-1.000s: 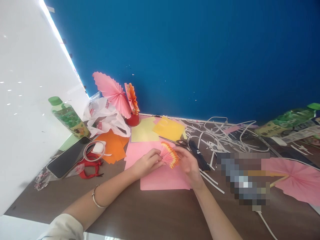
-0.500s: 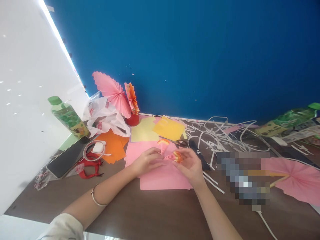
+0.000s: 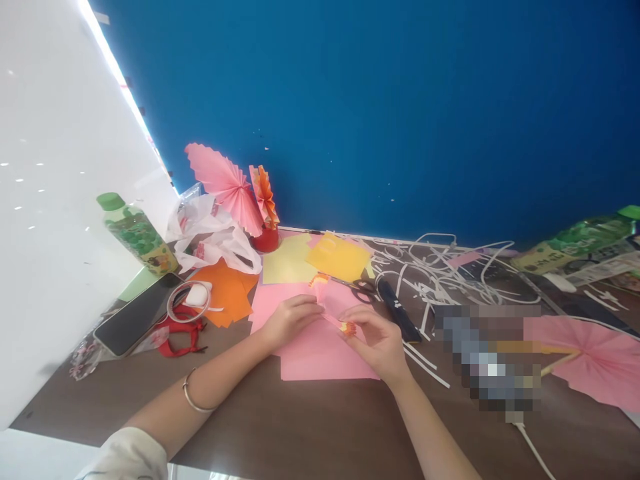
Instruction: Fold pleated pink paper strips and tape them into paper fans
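Observation:
Between my hands is a small pleated paper fan [image 3: 321, 285], pink with orange and yellow edges, bent at its middle. My left hand [image 3: 295, 322] pinches it near the middle fold. The fingers of my right hand [image 3: 375, 339] are closed on its other half, where an orange-yellow edge shows between thumb and fingers. Both hands are over pink paper sheets [image 3: 325, 360] on the desk. Just beyond my right hand lie dark-handled scissors [image 3: 364, 291] and a dark blue long object [image 3: 397, 310].
Yellow sheets [image 3: 337, 255] and orange paper [image 3: 227, 293] lie around the pink sheets. A red pot [image 3: 267, 240] with folded paper fans stands at the wall. At left are a phone [image 3: 135, 317] and bottle [image 3: 135, 230]; white cables [image 3: 450, 270] and paper strips clutter the right.
The right half of the paper fan has gone from spread to squeezed together in my right hand. My right fingers have closed further over it; my left hand has barely moved.

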`<state>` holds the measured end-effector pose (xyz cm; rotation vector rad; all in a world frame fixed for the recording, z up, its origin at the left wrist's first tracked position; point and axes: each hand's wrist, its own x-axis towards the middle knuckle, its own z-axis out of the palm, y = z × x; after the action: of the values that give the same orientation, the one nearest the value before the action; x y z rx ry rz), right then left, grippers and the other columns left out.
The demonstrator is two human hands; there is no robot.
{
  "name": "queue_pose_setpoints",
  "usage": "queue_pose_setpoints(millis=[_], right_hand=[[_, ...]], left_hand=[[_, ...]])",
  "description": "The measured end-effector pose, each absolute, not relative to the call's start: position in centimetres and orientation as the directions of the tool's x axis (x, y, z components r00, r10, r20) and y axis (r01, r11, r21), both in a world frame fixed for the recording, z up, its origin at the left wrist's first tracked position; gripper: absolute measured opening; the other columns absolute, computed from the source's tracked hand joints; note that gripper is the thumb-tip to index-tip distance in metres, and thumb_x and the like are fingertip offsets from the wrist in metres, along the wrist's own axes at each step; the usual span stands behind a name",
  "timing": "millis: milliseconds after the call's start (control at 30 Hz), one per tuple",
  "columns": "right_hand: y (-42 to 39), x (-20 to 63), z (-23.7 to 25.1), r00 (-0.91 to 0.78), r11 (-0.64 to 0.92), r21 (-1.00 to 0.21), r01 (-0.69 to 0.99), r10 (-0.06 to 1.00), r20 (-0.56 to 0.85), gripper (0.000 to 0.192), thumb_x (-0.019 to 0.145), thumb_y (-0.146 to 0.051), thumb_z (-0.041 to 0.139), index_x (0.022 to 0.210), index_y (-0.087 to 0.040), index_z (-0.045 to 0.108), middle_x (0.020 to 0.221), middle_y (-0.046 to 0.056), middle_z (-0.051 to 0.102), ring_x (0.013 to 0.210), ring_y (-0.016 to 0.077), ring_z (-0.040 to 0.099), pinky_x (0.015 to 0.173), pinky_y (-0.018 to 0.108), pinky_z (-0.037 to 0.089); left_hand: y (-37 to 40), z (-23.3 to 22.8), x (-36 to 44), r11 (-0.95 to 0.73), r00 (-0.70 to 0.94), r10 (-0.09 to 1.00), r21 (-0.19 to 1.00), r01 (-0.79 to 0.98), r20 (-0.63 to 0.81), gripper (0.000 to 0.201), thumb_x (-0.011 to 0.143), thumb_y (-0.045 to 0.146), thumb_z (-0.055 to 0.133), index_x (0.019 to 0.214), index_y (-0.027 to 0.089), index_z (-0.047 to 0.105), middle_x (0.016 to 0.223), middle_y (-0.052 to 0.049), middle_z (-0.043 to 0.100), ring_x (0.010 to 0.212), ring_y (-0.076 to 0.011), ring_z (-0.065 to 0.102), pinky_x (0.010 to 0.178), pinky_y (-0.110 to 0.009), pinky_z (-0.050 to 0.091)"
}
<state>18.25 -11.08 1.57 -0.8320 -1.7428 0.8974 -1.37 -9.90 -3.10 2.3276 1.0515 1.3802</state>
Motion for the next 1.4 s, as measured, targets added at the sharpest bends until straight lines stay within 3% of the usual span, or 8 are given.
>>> queue_pose_setpoints(millis=[200, 433, 800, 1033, 1233, 1400], right_hand=[[-11.7, 17.9, 2.2, -0.315, 0.572, -0.786, 0.236, 0.810, 0.495, 0.006, 0.072, -0.020, 0.067, 0.076, -0.024, 0.064, 0.076, 0.004, 0.066, 0.073, 0.0200, 0.063, 0.069, 0.035, 0.052], [-11.1, 18.4, 1.4, -0.172, 0.470, -0.857, 0.210, 0.881, 0.441, 0.016, 0.070, -0.027, 0.069, 0.085, -0.024, 0.065, 0.083, 0.004, 0.067, 0.078, 0.0193, 0.063, 0.074, 0.034, 0.054], [-10.7, 18.5, 1.8, -0.230, 0.545, -0.781, 0.305, 0.838, 0.495, 0.009, 0.071, -0.029, 0.068, 0.080, -0.027, 0.067, 0.086, 0.004, 0.066, 0.085, 0.0215, 0.061, 0.085, 0.043, 0.048], [-10.5, 18.5, 1.6, -0.206, 0.564, -0.755, 0.334, 0.826, 0.526, 0.012, 0.072, -0.031, 0.068, 0.084, -0.030, 0.070, 0.094, 0.004, 0.064, 0.094, 0.0227, 0.058, 0.087, 0.043, 0.047], [-10.3, 18.5, 1.0, -0.201, 0.589, -0.751, 0.298, 0.808, 0.554, 0.023, 0.072, -0.025, 0.068, 0.094, -0.031, 0.069, 0.102, 0.005, 0.059, 0.092, 0.0212, 0.058, 0.083, 0.042, 0.049], [-10.3, 18.4, 1.1, -0.156, 0.551, -0.776, 0.309, 0.834, 0.530, 0.021, 0.072, -0.027, 0.068, 0.093, -0.029, 0.068, 0.100, 0.006, 0.060, 0.094, 0.0223, 0.057, 0.085, 0.043, 0.049]], left_hand=[[-10.0, -2.7, -1.4, -0.740, 0.378, 0.665, 0.499, 0.452, 0.644, 0.019, 0.087, 0.021, 0.045, 0.093, 0.017, 0.062, 0.098, -0.010, 0.060, 0.092, -0.0150, 0.060, 0.077, -0.028, 0.052], [-10.5, -1.7, -1.1, -0.747, 0.398, 0.664, 0.543, 0.383, 0.633, 0.014, 0.082, 0.026, 0.054, 0.084, 0.014, 0.061, 0.095, -0.011, 0.060, 0.091, -0.0161, 0.060, 0.079, -0.028, 0.052], [-10.6, -1.7, -0.7, -0.743, 0.410, 0.668, 0.588, 0.320, 0.621, 0.015, 0.085, 0.025, 0.050, 0.087, 0.015, 0.061, 0.097, -0.011, 0.062, 0.093, -0.0160, 0.060, 0.079, -0.029, 0.052], [-10.7, -1.5, -0.6, -0.644, 0.382, 0.755, 0.714, 0.276, 0.533, 0.015, 0.084, 0.024, 0.050, 0.089, 0.015, 0.062, 0.102, -0.011, 0.064, 0.095, -0.0167, 0.061, 0.083, -0.031, 0.052], [-11.0, -1.7, -0.3, -0.443, 0.340, 0.862, 0.885, 0.142, 0.377, 0.025, 0.081, 0.030, 0.056, 0.101, 0.015, 0.056, 0.101, -0.009, 0.063, 0.090, -0.0152, 0.063, 0.081, -0.032, 0.054], [-11.0, -2.3, -0.2, -0.380, 0.299, 0.891, 0.922, 0.075, 0.343, 0.032, 0.078, 0.029, 0.060, 0.107, 0.015, 0.055, 0.103, -0.010, 0.063, 0.094, -0.0166, 0.062, 0.086, -0.035, 0.053]])
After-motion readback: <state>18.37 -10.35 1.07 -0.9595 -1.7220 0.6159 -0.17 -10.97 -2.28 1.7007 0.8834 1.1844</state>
